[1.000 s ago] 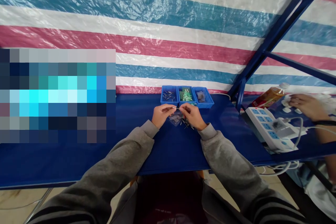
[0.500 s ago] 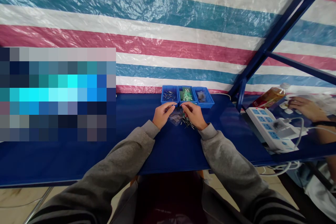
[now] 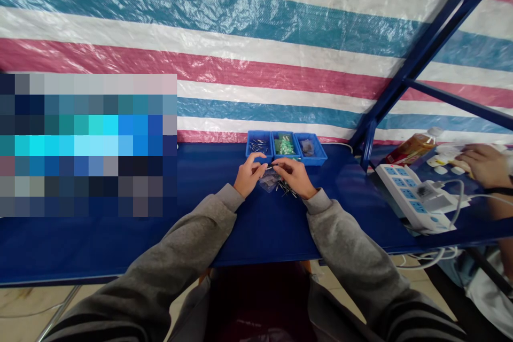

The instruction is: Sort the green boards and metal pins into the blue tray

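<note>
My left hand and my right hand are close together over the blue table, in front of three blue bins. A small dark, thin piece lies between their fingertips; my right hand pinches it and my left fingertips are at its other end. Below the hands are small clear plastic bags and a pile of thin dark metal pieces. The left bin holds thin metal pieces, the middle bin green packets, and the right bin small greyish bags.
On the right are a white power strip with plugs and cables, a bottle and another person's hand. A blue metal frame rises there. A pixelated patch covers the left side.
My fingertips have come nearer each other and lower, and the dark piece now shows between them. The other person's hand has moved right.
</note>
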